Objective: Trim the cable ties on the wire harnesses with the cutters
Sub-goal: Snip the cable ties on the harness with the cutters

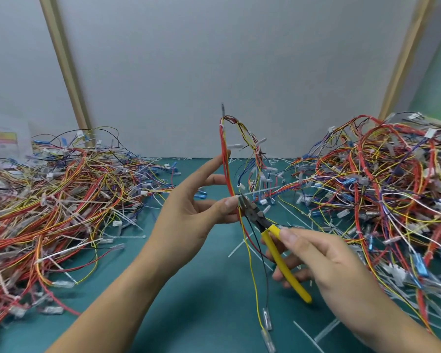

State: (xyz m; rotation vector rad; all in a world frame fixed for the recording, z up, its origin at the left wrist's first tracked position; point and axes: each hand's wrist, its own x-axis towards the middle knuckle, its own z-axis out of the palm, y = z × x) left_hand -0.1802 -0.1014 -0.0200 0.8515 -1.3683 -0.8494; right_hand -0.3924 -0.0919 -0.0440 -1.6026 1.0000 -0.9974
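My left hand (189, 212) holds up a wire harness (242, 138) of red, yellow and blue wires above the green mat, pinching it between thumb and fingers at about mid-height. My right hand (326, 261) grips the yellow-handled cutters (278, 243). Their dark jaws (247, 203) sit at a white cable tie (261, 191) whose tail sticks out to the right of the bundle, just beside my left thumb. Loose yellow and black wires with clear terminals hang from the harness down toward the mat.
A big pile of wire harnesses (56, 200) lies on the left, another pile (379, 189) on the right. Cut white tie tails (239, 247) litter the green mat (201, 289) between them. A grey partition wall (214, 59) stands behind.
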